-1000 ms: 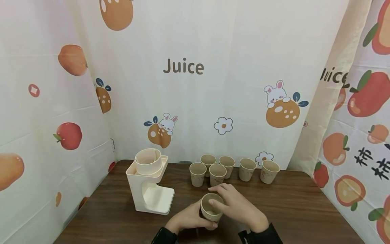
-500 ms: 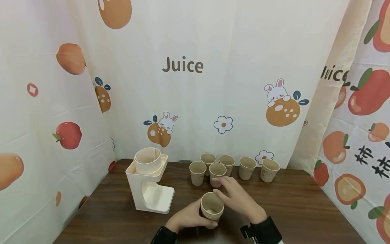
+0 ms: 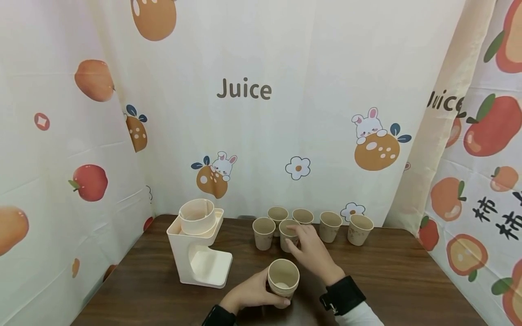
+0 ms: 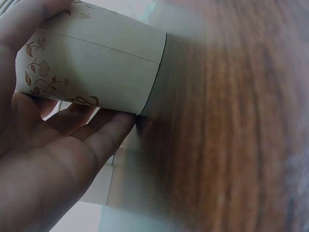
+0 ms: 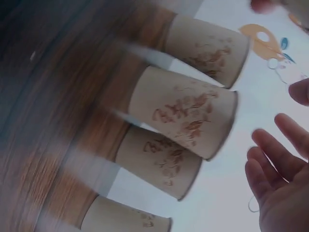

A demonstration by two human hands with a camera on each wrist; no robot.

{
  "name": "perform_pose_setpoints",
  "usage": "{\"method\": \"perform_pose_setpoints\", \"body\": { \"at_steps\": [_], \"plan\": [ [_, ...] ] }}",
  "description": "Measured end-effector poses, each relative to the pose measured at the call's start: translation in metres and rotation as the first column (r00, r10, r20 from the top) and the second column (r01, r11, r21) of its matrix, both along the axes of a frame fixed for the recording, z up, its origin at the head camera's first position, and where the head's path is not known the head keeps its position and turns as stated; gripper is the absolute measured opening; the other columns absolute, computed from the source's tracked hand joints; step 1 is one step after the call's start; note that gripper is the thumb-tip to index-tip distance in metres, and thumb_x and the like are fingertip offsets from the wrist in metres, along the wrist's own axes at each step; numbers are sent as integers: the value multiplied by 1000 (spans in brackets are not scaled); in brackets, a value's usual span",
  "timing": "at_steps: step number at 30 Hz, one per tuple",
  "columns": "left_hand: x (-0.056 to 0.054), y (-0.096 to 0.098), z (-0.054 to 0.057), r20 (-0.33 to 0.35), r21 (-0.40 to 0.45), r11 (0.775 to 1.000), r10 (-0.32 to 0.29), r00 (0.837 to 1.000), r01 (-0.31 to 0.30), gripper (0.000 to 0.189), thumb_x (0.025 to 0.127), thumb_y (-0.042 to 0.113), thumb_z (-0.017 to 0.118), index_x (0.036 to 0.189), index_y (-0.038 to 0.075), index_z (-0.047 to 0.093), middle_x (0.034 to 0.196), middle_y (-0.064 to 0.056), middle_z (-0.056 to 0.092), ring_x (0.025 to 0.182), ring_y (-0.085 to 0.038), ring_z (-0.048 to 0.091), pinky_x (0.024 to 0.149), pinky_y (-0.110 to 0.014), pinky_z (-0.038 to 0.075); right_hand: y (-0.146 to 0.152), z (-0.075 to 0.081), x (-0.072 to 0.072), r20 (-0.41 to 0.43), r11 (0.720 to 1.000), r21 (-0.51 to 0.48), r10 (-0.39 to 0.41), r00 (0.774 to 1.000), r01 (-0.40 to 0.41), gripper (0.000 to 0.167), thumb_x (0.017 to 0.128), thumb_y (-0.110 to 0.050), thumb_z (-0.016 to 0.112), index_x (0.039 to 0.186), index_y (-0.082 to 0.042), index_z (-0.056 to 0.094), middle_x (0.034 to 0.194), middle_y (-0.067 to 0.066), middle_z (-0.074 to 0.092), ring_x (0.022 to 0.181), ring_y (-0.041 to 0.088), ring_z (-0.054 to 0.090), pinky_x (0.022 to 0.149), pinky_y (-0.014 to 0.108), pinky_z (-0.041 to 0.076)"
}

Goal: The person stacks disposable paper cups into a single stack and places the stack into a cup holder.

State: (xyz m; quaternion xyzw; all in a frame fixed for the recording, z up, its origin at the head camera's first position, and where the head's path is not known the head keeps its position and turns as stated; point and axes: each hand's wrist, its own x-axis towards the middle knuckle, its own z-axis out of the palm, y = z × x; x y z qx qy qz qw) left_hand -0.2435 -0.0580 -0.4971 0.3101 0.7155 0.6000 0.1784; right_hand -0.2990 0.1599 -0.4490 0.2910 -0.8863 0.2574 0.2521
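My left hand [image 3: 253,290] grips a small stack of nested beige paper cups [image 3: 283,277] low over the front of the table. In the left wrist view, brown flowers are printed on the outer cup [image 4: 91,58], and my thumb and fingers curve round its wall. My right hand [image 3: 313,253] reaches over the front paper cup [image 3: 287,242] of a group at the back. The right wrist view has the fingers [image 5: 275,154] spread beside the rim of that upright cup [image 5: 183,111], holding nothing.
A cream machine [image 3: 183,258] with a round hopper on top stands at the left of the brown wooden table [image 3: 399,280]. More paper cups stand beside and behind, including one at the far right [image 3: 360,230]. A printed curtain [image 3: 261,136] rises behind.
My right hand has left the stack's rim and moved forward to the front cup of the back group. The left hand keeps holding the stack in place.
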Motion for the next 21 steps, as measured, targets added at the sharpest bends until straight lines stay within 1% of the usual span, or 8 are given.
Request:
{"method": "perform_pose_setpoints", "body": {
  "at_steps": [4,8,13,17,21],
  "plan": [
    [1,0,0,0,7,1000,3,1000,-3,72,81,15,84,142,18,46,126,0,63,119,-21,57,99,-30,41,1,-6,-11,-38,999,32,-33,999,34,41,90,-20,76,126,-3,63,121,14,62,113,33,53,91,48,48],
    [1,-1,1,1,-11,1000,13,1000,-13,72,81,16,85,142,19,47,126,1,63,119,-19,58,99,-30,41,0,-7,-19,-24,997,54,-51,998,52,48,89,-22,78,128,-1,62,124,18,60,117,37,52,96,52,46],
    [2,0,2,-2,-23,999,23,1000,-24,72,80,16,85,142,20,47,125,2,63,118,-18,58,99,-30,41,-4,-6,-27,15,995,76,-61,998,60,46,91,-26,76,127,-1,62,125,17,61,120,38,52,100,53,43],
    [2,0,1,-2,-20,999,27,1000,-27,72,80,17,85,141,21,48,124,3,63,118,-19,58,99,-30,41,-8,-6,-35,9,993,103,-67,998,65,44,93,-28,73,127,-3,63,124,15,63,120,37,53,102,52,42],
    [1,0,1,-2,-21,999,26,1000,-26,72,80,19,85,141,22,48,124,4,63,118,-18,58,99,-30,41,-10,-6,-41,15,984,158,-87,996,83,44,94,-32,71,127,-4,64,125,16,62,121,38,52,104,51,40]
  ]
}}
